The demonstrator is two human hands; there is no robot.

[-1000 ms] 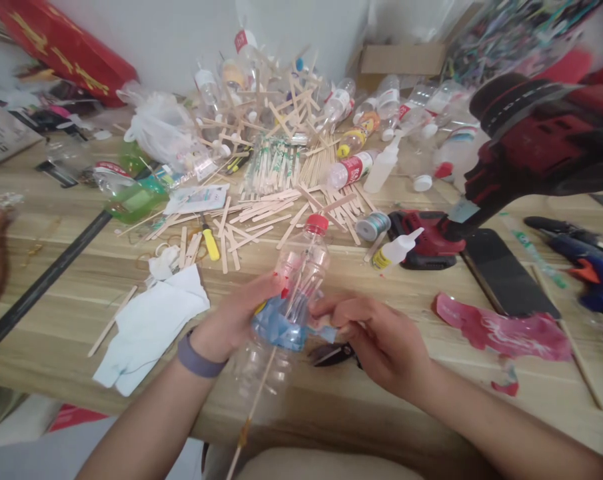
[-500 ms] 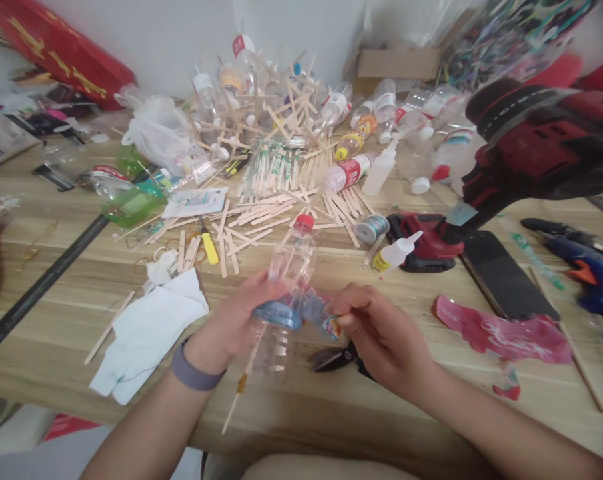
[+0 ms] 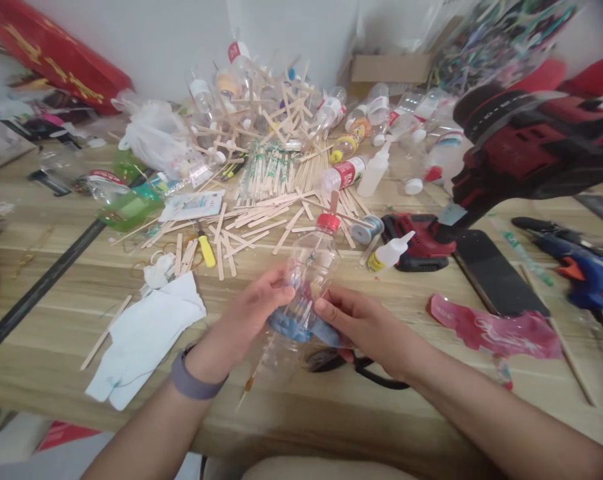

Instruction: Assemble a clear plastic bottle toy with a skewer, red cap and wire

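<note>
A clear plastic bottle with a red cap is tilted between my hands above the table. My left hand is closed round its left side, thumb at the front. My right hand grips the other side, its thumb pressed near the bottle's middle. A blue label wraps the bottle, and its loose part runs under my right hand. Below the left hand, a thin stick with an orange-brown band shows at the bottle's lower part. Black looped handles, probably scissors, lie partly hidden beneath my right hand.
Wooden sticks and several bottles cover the back. On the right are a red power tool, a phone, a blue glue gun and a pink wrapper. White paper and a yellow-handled screwdriver lie left.
My right hand has moved from pinching the label's loose end beside the bottle to gripping the bottle's side. The bottle has shifted slightly right and tilted more.
</note>
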